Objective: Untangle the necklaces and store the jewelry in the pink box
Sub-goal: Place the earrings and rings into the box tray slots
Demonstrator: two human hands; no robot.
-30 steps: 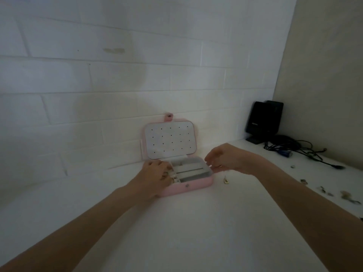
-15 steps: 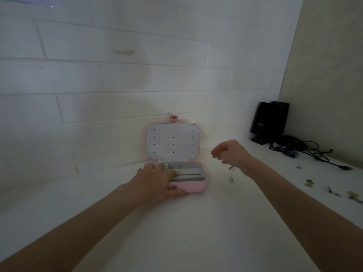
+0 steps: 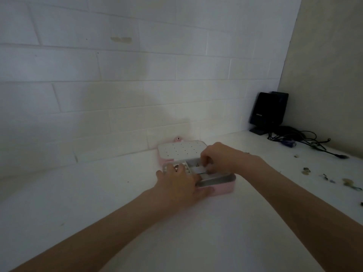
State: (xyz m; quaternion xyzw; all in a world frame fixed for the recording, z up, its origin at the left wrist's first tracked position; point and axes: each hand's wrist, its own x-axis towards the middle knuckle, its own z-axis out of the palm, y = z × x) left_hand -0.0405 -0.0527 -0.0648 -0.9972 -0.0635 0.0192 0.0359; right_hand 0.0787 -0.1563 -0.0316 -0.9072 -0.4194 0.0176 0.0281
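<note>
The pink box (image 3: 224, 188) lies open on the white counter, its white dotted lid (image 3: 176, 151) tilted back toward the brick wall. My left hand (image 3: 176, 181) grips the box's front left corner, fingers over the ribbed white insert and thumb along the pink front wall. My right hand (image 3: 220, 156) reaches down into the grey middle compartments with its fingertips pinched together. What they pinch is hidden by the fingers.
Several small loose jewelry pieces (image 3: 306, 170) lie scattered on the counter at the right. A black device (image 3: 268, 110) stands in the far right corner with tangled cables (image 3: 298, 138) beside it. The brick wall rises right behind the box.
My right hand, which held a small dangling piece to the right of the box, has moved left and down into the box. The lid now leans further back. My left hand stays on the box.
</note>
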